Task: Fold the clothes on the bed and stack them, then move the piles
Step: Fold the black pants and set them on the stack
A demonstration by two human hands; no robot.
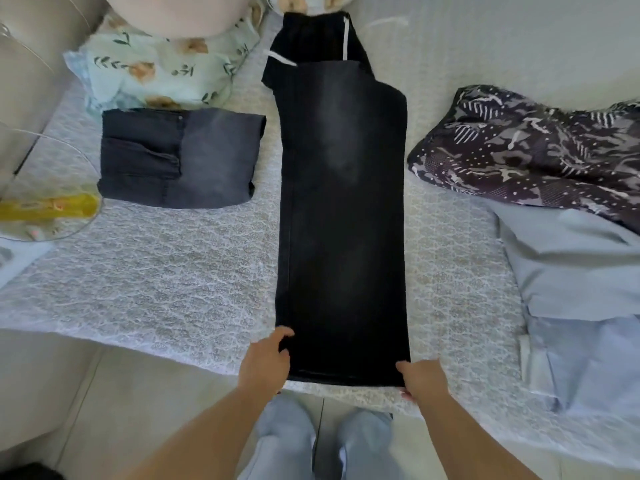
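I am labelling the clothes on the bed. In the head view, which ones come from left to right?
Folded grey jeans → long black trousers → dark patterned garment, light blue garment under its near edge.

Left grip (pixel 266 358) and right grip (pixel 424 379) both pinching, forearms extended forward, roughly parallel.

- Shirt (pixel 540 147) & blue cloth (pixel 581 306), bed's right side: cut off by right edge.
- Pillow (pixel 156 71), far-left corner: top under a pale thing.
- Left-hand (pixel 266 358) fingertips hidden under jeans (pixel 343 216) hem.
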